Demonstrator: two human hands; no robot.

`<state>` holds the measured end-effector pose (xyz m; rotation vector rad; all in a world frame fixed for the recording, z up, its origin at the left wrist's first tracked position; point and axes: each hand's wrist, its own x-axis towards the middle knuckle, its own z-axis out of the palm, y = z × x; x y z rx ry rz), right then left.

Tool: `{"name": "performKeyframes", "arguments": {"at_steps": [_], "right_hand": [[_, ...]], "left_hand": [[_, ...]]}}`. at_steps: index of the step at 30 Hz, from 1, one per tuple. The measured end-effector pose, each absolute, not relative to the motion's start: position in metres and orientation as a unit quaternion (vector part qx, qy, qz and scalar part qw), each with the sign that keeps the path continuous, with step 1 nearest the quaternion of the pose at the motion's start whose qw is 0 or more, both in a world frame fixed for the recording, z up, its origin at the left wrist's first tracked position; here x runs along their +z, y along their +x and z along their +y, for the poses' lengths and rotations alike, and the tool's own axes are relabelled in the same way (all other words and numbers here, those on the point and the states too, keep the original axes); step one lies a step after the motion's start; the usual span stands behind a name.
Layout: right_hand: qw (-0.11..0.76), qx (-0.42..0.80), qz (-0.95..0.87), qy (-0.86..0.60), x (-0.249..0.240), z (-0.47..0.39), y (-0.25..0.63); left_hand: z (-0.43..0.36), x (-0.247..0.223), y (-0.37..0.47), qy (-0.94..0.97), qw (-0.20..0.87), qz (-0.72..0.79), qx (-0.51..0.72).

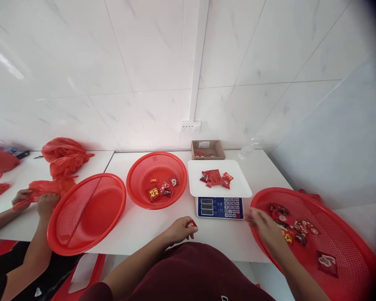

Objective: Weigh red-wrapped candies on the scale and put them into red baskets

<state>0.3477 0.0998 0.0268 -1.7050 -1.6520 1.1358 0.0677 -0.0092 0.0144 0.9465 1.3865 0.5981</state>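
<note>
My left hand (179, 230) is closed on a small red candy packet (191, 223), low over the table in front of the scale. Blurred by motion, my right hand (265, 225) is over the left rim of the right red basket (341, 217); its fingers are too smeared to read. Several red and dark wrapped candies (301, 228) lie in that basket. Between my hands and further back stands a digital scale (219, 207). Its white pan (241, 184) bears a small pile of red packets (215, 177).
The middle red basket (133, 188) holds a few packets; another red basket (90, 209) stands left of it. Behind the scale is a cardboard box (208, 150). At far left a co-worker's hands (47, 204) grip a red plastic bag (54, 186). A tiled wall (150, 75) rises behind.
</note>
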Motion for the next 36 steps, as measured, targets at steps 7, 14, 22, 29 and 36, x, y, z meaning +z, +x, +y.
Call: {"name": "performKeyframes", "arguments": {"at_steps": [7, 14, 22, 29, 36], "right_hand": [[0.053, 0.565, -0.741, -0.358, 0.059, 0.057, 0.258], [0.077, 0.554, -0.736, -0.382, 0.060, 0.051, 0.253], [0.149, 0.519, -0.709, -0.455, 0.054, 0.046, 0.253], [0.169, 0.516, -0.700, -0.464, 0.062, 0.045, 0.249], [0.173, 0.503, -0.723, -0.441, 0.066, 0.043, 0.241]], "left_hand": [[0.000, 0.062, 0.089, 0.423, 0.680, 0.528, 0.282], [-0.004, 0.071, 0.086, 0.412, 0.709, 0.506, 0.268], [-0.008, 0.062, 0.092, 0.382, 0.699, 0.500, 0.340], [-0.004, 0.065, 0.095, 0.404, 0.678, 0.502, 0.354], [-0.009, 0.070, 0.092, 0.387, 0.700, 0.472, 0.371]]}}
